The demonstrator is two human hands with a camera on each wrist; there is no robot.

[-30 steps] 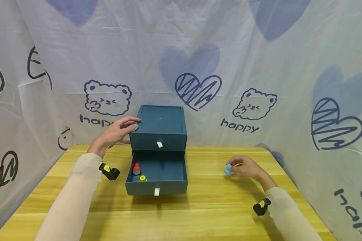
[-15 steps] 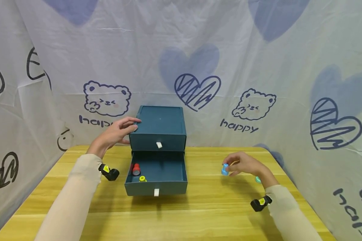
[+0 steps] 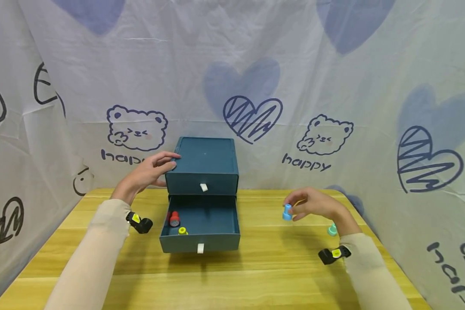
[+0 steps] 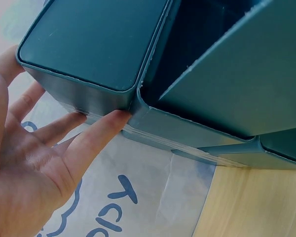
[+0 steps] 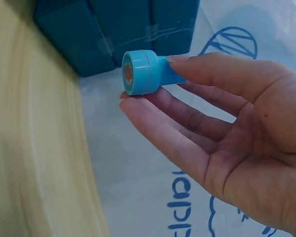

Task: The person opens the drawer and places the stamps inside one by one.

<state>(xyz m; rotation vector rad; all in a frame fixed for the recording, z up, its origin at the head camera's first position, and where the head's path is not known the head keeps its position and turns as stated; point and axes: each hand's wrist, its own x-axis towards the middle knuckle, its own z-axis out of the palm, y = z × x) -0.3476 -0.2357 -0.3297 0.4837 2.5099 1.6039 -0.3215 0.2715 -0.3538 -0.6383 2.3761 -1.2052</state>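
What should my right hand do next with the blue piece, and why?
Probably carry the blue piece across toward the open drawer. The right hand pinches it above the table, to the right of the drawer, where a red piece and a yellow piece lie. The left hand touches the cabinet, which may help steady it.

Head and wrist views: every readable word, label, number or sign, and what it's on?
"happy": backdrop cloth, below right bear.
"hap", end behind left hand: cloth, below left bear.
"hap", cut by edge: cloth, far right.
"app", sideways: cloth, right wrist view.
Too small, blurred or partial: lettering in left wrist view, print on blue piece and red piece, yellow patches on wrist cameras.
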